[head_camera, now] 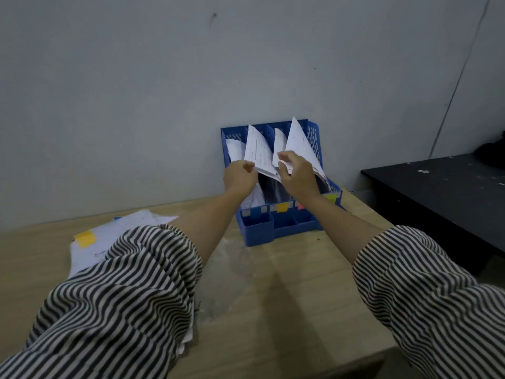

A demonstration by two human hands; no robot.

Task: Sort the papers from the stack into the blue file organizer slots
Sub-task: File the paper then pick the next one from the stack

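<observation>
A wooden table [273, 283] carries a blue organizer [314, 138] against the wall. Left of the organizer lies the paper stack [109, 239]. Over its slots, the left hand [240, 175] pinches a sheet [258, 151]; the right hand [296, 175] curls round neighbouring papers [297, 140].

Both hands, left [240, 175] and right [296, 173], at papers [259, 151] in the blue file organizer [314, 138].
</observation>
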